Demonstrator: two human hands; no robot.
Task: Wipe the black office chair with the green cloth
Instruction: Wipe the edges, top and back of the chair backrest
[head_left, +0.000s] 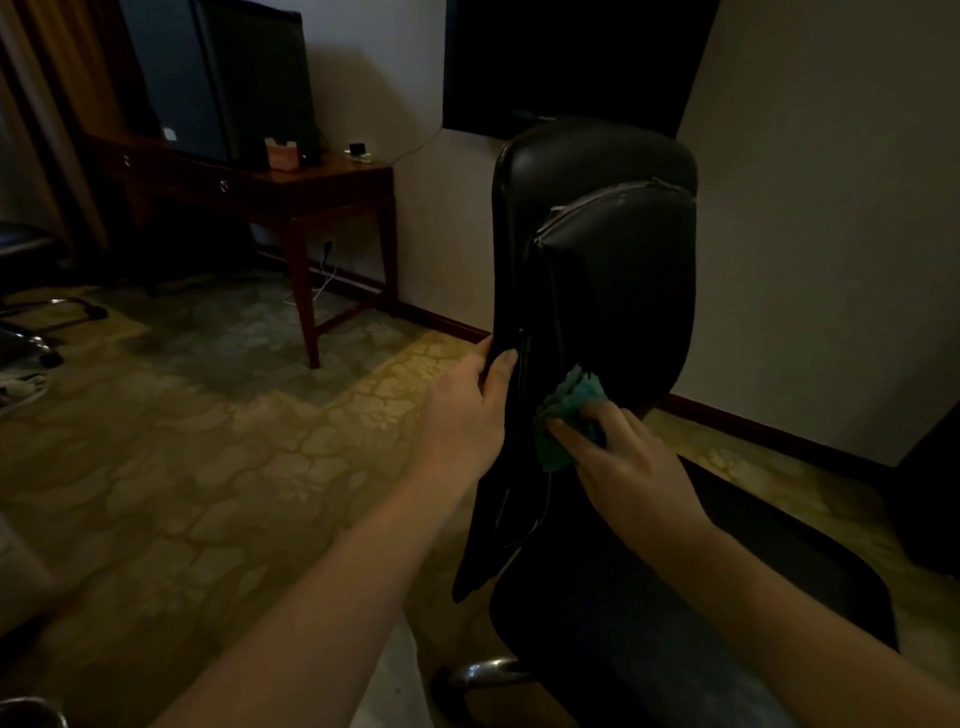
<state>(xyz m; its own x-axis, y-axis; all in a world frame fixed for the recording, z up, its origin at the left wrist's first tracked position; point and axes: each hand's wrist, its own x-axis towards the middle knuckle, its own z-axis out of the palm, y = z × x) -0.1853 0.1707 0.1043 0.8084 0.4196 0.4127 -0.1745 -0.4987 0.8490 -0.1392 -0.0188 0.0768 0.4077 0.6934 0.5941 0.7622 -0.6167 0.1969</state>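
Left of the chair back (613, 291) the carpet floor (208, 441) lies open; the wall (831, 234) stands near behind, the desk (332, 179) further left.
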